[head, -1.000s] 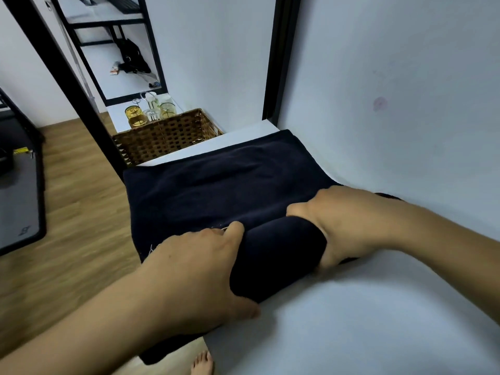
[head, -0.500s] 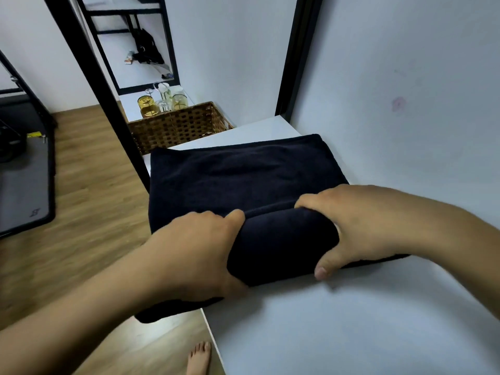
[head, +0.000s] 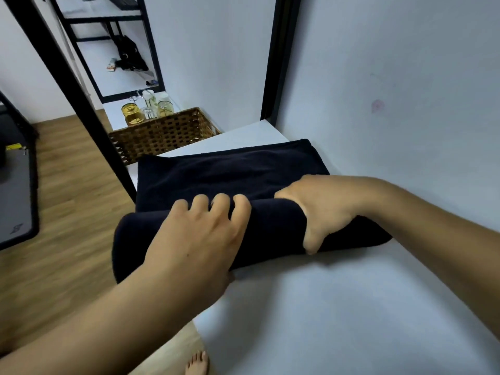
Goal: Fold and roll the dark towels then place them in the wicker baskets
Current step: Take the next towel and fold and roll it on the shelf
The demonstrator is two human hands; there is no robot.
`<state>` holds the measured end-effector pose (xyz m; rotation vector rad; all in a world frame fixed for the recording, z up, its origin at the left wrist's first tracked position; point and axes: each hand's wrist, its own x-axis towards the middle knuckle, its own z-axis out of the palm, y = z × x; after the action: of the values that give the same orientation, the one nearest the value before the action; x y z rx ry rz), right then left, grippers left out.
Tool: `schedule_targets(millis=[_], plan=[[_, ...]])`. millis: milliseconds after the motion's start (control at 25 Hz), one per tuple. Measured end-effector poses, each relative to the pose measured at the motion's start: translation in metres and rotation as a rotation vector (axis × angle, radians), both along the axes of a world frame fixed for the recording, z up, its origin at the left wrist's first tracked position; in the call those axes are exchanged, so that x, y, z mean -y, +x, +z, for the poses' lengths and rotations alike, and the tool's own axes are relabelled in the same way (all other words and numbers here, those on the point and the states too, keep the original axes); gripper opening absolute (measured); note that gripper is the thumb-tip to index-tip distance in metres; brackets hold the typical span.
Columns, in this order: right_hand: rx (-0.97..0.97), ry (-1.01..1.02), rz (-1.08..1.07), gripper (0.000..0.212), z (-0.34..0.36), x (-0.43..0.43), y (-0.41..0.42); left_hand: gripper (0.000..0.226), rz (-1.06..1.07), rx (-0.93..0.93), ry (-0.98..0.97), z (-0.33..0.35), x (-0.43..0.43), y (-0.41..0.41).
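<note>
On the white table, the dark towel lay half rolled, its thick roll nearest the person and the flat remainder stretching toward the far corner. The left hand lay over the roll with fingers curled, slightly apart, across its top, while the right hand clamped it, fingers over the far side and thumb on the near side, seemingly to hold the roll tight and even. Beyond the table's far left edge sat the wicker basket, well apart from the towel.

My bare forearms reach forward, left hand and right hand side by side, fingers curled over the rolled towel, right thumb on its near face.
</note>
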<state>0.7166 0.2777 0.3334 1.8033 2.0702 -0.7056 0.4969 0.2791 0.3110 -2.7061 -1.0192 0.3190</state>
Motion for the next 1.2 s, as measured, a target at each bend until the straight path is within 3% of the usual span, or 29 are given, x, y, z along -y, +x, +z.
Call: schedule_targets(millis=[200,280,360,440,560,720,800,880,1000,1080,1200], plan=[[-0.194,-0.045,-0.094,0.064,0.007,-0.007,0.008,0.061,0.105,0.171,-0.263,0.001,-0.035,-0.002],[-0.036,0.124,-0.045,0.082,0.003,0.008,0.002,0.061,0.115,0.167,-0.364,0.004,-0.049,-0.002],[0.298,0.377,0.101,0.095,-0.011,0.026,-0.010,0.062,0.161,0.140,-0.512,0.015,-0.065,0.001],[0.385,0.487,0.156,0.086,-0.020,0.033,-0.018,0.064,0.181,0.105,-0.694,0.026,-0.075,0.006],[0.180,0.293,0.024,0.055,-0.005,0.021,-0.013,0.068,0.178,0.069,-0.736,0.027,-0.070,0.008],[0.001,0.000,-0.023,0.049,0.007,-0.015,-0.002,0.071,0.065,0.096,-0.272,0.018,-0.041,-0.001],[-0.172,-0.190,-0.087,0.043,0.004,-0.032,0.004,0.073,0.015,0.122,-0.144,0.012,-0.040,-0.005],[-0.264,-0.331,-0.131,0.038,0.001,-0.044,0.008,0.070,0.039,0.151,-0.177,0.010,-0.051,-0.006],[-0.288,-0.380,-0.135,0.038,0.007,-0.049,0.007,0.066,0.099,0.156,-0.355,0.013,-0.074,-0.004],[-0.220,-0.229,-0.065,0.053,0.015,-0.040,0.003,0.067,0.127,0.139,-0.503,0.015,-0.090,0.001],[0.114,0.232,0.082,0.086,0.013,-0.013,-0.010,0.067,0.175,0.176,-0.724,0.019,-0.108,0.006]])
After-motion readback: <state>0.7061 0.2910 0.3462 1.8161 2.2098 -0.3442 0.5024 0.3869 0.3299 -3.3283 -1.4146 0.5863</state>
